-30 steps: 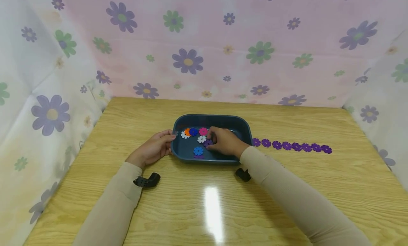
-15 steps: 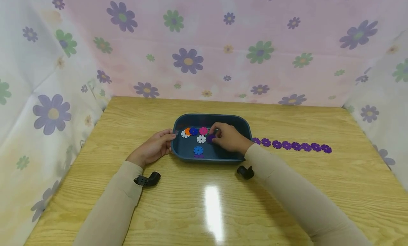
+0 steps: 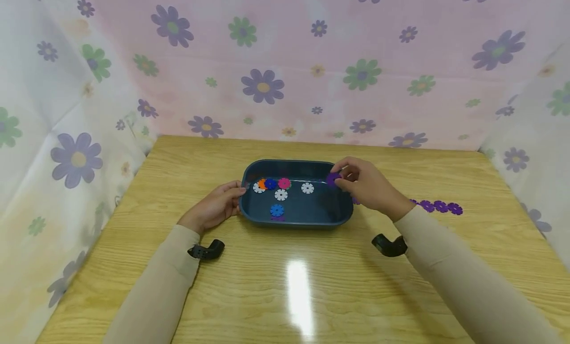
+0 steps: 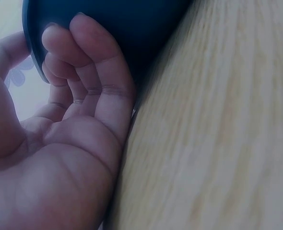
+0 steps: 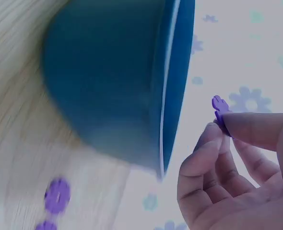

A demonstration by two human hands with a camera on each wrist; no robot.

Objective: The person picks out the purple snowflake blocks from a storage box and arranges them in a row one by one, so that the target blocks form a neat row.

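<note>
A dark blue plastic basin (image 3: 311, 208) stands on the wooden table. My left hand (image 3: 215, 205) grips its left end, thumb at the rim; in the left wrist view its curled fingers (image 4: 113, 76) lie against the outer wall. Over the basin's right end, my right hand (image 3: 371, 185) pinches a purple snowflake disc (image 3: 333, 179) between thumb and fingers. In the right wrist view that purple disc (image 5: 220, 106) is held beside the rim. Inside the basin lie white (image 3: 307, 188), orange, dark blue (image 3: 270, 184), pink (image 3: 284, 183) and light blue (image 3: 277, 210) discs.
Right of the basin, a row of purple discs (image 3: 427, 206) runs across the wooden table (image 3: 249, 289), partly covered by my right hand in the head view. Behind the table hangs a flower-print cloth (image 3: 303, 106), with more cloth at both sides.
My right hand has picked up the purple disc from among the others, lifting it right to the basin's right rim. A white disc there now shows. My left hand has stayed put.
</note>
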